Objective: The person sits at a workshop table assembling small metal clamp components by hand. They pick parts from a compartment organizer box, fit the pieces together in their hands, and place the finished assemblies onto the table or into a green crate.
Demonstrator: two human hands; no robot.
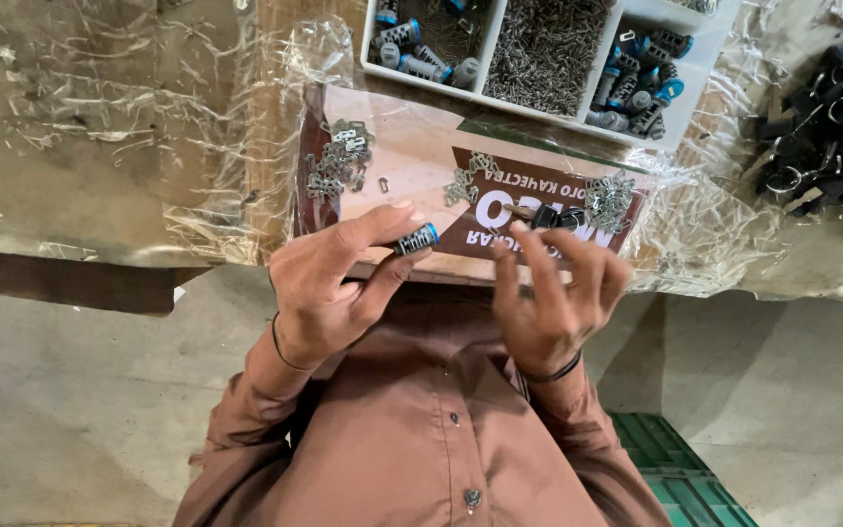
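Lock cylinder in hand, key in the other

Our left hand [329, 283] pinches a lock cylinder [416, 238]; our right hand [553, 288] grips a black-headed key [548, 217]. At 12 o'clock lie small metal plates [339, 161], then a tray [680, 137] holding finished cylinders [636, 83]; many parts remain.

A flat brown-and-white printed card [500, 190] lies under clear plastic wrap [148, 127] on the table.

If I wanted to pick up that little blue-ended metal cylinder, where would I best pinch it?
Pinch the small cylinder across its round grey middle, coming from the two long sides, as the left hand does with thumb and forefinger. It lies roughly level, so both ends stay free, including the blue one. The right hand holds a dark key.
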